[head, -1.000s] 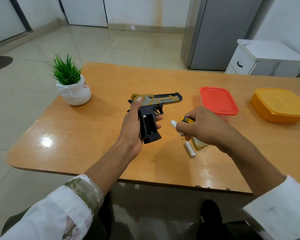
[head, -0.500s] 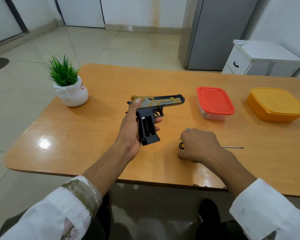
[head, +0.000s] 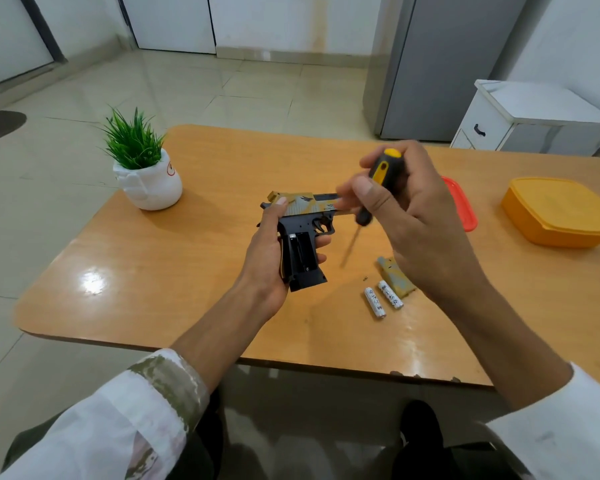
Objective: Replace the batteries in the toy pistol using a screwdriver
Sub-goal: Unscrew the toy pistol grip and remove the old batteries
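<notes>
Head view, left hand (head: 267, 268): grasps black-and-gold plastic toy pistol (head: 302, 244), frame centre, grip compartment open.
Right hand (head: 416, 216): clenched round yellow-black screwdriver (head: 383, 171), upper centre.
Two white cylindrical batteries (head: 374, 302): on wooden surface (head: 153, 271), lower right of centre.
Advice: probably hold the pistol steady, opening upward.

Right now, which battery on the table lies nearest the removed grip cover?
The right-hand battery, alongside the gold cover; the left-hand battery lies on its far side, farther from the cover.
</notes>
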